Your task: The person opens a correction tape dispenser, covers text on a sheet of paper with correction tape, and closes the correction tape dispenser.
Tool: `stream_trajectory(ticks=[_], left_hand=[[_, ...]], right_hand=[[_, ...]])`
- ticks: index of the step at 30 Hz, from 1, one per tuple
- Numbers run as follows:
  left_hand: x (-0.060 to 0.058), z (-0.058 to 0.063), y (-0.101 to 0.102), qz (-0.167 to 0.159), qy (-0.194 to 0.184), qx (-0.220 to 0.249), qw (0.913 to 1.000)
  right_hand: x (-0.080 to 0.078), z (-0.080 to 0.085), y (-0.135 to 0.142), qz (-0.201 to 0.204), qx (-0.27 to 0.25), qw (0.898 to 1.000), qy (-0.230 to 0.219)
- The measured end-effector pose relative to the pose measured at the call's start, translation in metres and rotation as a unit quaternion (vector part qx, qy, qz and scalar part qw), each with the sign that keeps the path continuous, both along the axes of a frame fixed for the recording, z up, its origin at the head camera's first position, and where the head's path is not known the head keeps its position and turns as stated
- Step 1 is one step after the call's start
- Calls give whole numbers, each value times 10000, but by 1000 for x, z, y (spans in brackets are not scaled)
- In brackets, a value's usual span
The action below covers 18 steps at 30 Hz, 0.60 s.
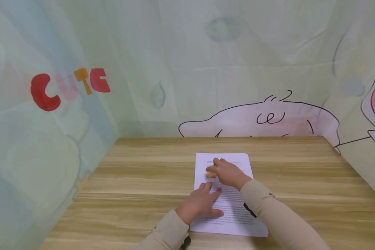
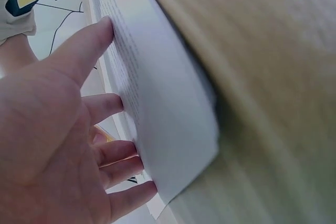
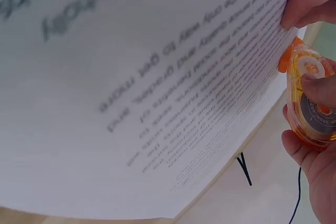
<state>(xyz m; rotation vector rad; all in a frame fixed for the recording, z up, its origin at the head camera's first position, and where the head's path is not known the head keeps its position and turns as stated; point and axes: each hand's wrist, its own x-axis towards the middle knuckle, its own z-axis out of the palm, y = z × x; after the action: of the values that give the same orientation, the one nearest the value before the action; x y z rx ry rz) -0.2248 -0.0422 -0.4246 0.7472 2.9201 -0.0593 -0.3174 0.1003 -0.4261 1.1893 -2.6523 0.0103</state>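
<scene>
A stack of printed paper sheets lies on the wooden table, small lines of text across the top page. My right hand grips a clear and orange correction tape over the upper part of the page. The right wrist view shows the correction tape close up, its round reel visible and its orange tip at the paper. Lower left on the page, my left hand rests with fingers spread. In the left wrist view, that hand's fingertips touch the sheet; nothing is held in it.
The wooden table extends to both sides of the paper and behind it. A printed cloth backdrop with cartoon drawings and coloured letters hangs beyond the table's far edge. A dark band with a yellow label is at the other wrist.
</scene>
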Motion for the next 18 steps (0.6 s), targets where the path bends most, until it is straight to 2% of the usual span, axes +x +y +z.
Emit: stream_trajectory(ticks=[6, 18], left_hand=[[-1, -2, 2, -5, -72, -7, 10000], [-4, -5, 2, 102, -93, -99, 9999]], right_hand=[[-2, 0, 4, 74, 96, 9999, -30], [-2, 5, 10, -211, 241, 9987, -399]])
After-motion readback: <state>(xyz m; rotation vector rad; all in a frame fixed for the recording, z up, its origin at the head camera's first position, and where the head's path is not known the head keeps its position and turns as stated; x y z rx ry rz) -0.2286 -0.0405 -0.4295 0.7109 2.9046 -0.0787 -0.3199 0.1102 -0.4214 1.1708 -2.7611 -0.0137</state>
